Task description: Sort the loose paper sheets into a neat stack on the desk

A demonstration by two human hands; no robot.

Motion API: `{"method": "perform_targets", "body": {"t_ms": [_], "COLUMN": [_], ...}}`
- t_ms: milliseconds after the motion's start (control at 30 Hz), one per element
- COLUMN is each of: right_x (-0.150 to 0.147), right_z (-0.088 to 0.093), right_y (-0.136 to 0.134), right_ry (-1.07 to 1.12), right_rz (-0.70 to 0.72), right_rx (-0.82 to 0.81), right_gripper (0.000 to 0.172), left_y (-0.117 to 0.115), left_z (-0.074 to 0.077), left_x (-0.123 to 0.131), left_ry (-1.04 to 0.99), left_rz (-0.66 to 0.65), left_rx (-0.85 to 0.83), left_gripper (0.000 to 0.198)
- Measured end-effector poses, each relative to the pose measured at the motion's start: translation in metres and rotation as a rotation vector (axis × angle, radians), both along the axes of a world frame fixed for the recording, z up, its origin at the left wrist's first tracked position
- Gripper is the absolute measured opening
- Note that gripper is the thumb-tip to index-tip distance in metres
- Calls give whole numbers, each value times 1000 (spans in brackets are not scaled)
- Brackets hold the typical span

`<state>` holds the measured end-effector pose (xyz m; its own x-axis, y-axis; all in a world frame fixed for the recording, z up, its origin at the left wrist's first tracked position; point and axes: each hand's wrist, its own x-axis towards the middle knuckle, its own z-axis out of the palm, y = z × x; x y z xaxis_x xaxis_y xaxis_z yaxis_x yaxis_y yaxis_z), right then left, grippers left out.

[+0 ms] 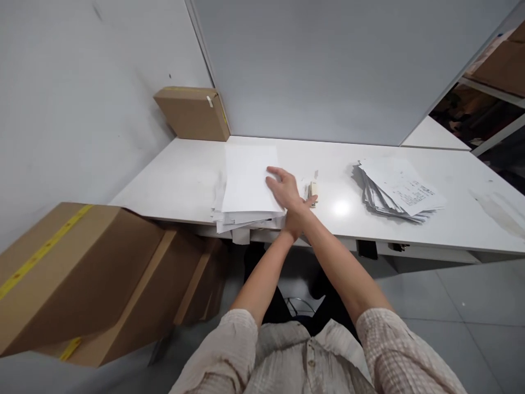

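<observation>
My arms cross at the wrists, the right one lying over the left. My right hand rests on a thick pile of white paper, its visible fingers spread over the right side of the top sheet. The lower sheets stick out unevenly at the near edge. My left hand reaches out beneath the right wrist to a small cream stapler, its visible digit curled against the near end. Most of the left hand is hidden by my right forearm.
To the right, another untidy paper pile with print on top lies on the white table. A cardboard box stands at the back left. Large cartons stand below the left edge. A grey panel bounds the table behind.
</observation>
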<state>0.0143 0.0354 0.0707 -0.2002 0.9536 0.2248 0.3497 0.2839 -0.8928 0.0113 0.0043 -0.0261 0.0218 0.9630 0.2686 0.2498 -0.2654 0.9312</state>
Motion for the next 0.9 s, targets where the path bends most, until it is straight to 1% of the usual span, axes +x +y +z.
{"method": "perform_targets", "body": {"t_ms": [67, 133, 200, 267, 333, 367, 400, 467, 533, 567, 600, 633, 667, 700, 733, 800, 900], "right_x": [-18, -25, -21, -5, 25, 46, 71, 128, 185, 210, 232, 250, 263, 272, 278, 281, 280], "right_z": [-9, -10, -5, 4, 11, 13, 15, 14, 9, 6, 1, -3, -8, -12, -16, -23, -26], "right_y": [5, 1, -7, -13, -12, -9, -3, 10, 23, 28, 32, 35, 36, 37, 36, 34, 33], "right_ry": [-249, -536, -745, -822, -815, -805, -802, -835, -920, -962, -997, -1015, -1025, -1024, -1014, -972, -889], "right_rz": [55, 73, 50, 12, -33, -74, -131, -321, -553, -650, -692, -704, -701, -691, -686, -703, -742], "right_rx": [-60, -102, -110, -68, -1, 31, 54, 79, 38, 12, -22, -74, -127, -173, -206, -222, -221], "right_gripper": [37, 35, 33, 34, 36, 35, 34, 32, 33, 37, 43, 50, 53, 52, 48, 39, 37], "left_y": [1, 3, 4, 5, 4, 4, 3, 2, 0, 0, -1, -1, -1, -1, 0, 0, 1], "left_z": [-2, -3, -2, 0, 3, 4, 5, 8, 11, 12, 12, 12, 13, 12, 12, 11, 10], "left_x": [-2, -2, -2, 0, 1, 2, 2, 3, 2, 2, 2, 2, 2, 1, 1, 2, 2], "left_ry": [176, 261, 300, 340, 385, 409, 446, 572, 676, 706, 725, 736, 740, 740, 738, 734, 738], "left_rz": [-41, -60, -66, -42, 23, 37, 42, 35, 41, 49, 53, 58, 62, 65, 69, 77, 86], "left_rx": [37, 60, 74, 94, 89, 82, 75, 79, 89, 91, 92, 93, 93, 94, 95, 97, 97], "left_gripper": [44, 47, 46, 43, 40, 40, 42, 46, 48, 48, 48, 47, 47, 46, 46, 45, 45]}}
